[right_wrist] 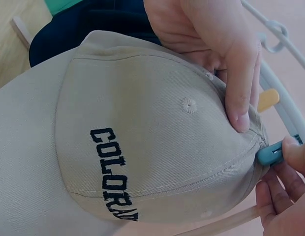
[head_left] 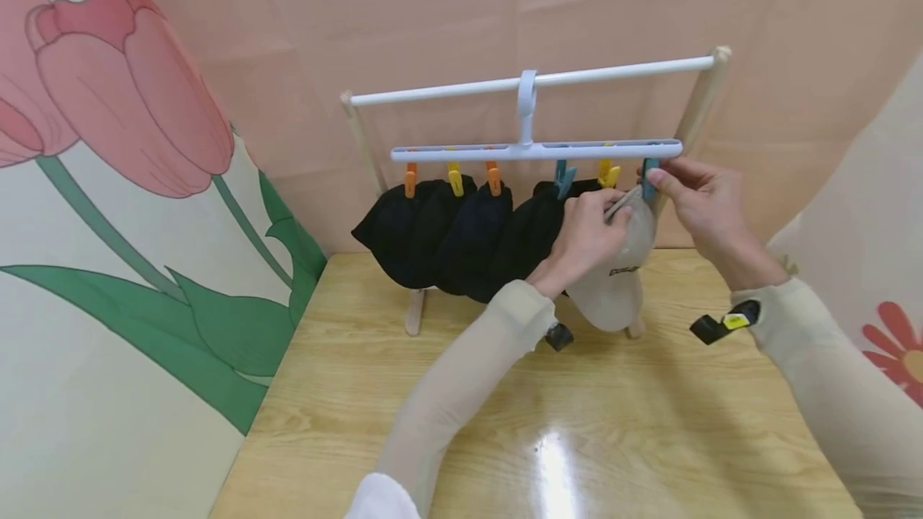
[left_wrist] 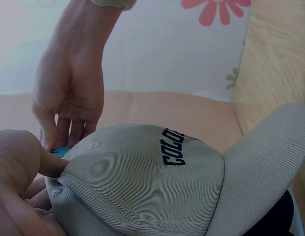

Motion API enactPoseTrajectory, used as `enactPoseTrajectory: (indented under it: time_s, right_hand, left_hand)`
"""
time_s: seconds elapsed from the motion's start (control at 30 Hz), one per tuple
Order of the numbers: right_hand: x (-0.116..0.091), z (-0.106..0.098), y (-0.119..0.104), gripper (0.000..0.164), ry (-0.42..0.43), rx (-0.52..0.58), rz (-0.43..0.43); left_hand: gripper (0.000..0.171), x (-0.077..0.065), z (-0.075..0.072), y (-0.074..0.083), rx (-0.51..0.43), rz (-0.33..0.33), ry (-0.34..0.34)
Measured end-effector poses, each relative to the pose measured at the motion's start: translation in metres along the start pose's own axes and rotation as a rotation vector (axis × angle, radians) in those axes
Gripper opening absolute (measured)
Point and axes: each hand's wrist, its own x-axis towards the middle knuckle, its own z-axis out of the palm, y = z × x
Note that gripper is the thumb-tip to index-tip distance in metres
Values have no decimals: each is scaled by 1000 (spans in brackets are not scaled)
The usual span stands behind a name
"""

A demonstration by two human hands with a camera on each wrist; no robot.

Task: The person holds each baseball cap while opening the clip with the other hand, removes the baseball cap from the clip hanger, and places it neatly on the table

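Observation:
A beige baseball cap (right_wrist: 157, 123) with dark lettering hangs at the right end of the white clip hanger (head_left: 469, 153), its brim pointing down. My left hand (head_left: 587, 235) pinches the folded crown of the cap near its top edge. With thumb and fingers my right hand (head_left: 710, 203) grips the blue clothespin (right_wrist: 270, 154) at the hanger's right end, and the pin's tip sits at the cap's edge. Left of the beige cap, several dark caps (head_left: 454, 239) hang in an overlapping row.
Orange, yellow and blue clothespins hang along the hanger, including a yellow clothespin (head_left: 455, 180). The hanger hooks over the white rod (head_left: 620, 72) of a wooden-legged stand. Below lies a wood-grain table (head_left: 404, 415). A pink backdrop (head_left: 433, 14) rises behind.

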Motion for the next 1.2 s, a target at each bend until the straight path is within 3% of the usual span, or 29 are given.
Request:
enactPoseTrajectory:
  time_s: [0.3,0.8,1.2]
  right_hand:
    - [1,5,0,29,20,67,-5]
    - [2,7,-1,24,34,78,-24]
    - [-2,1,0,32,35,-27,5]
  left_hand:
    - [28,0,0,-2,1,-2,5]
    - [27,-2,2,0,19,-15,24]
    - [26,-5,6,2,2,-42,15]
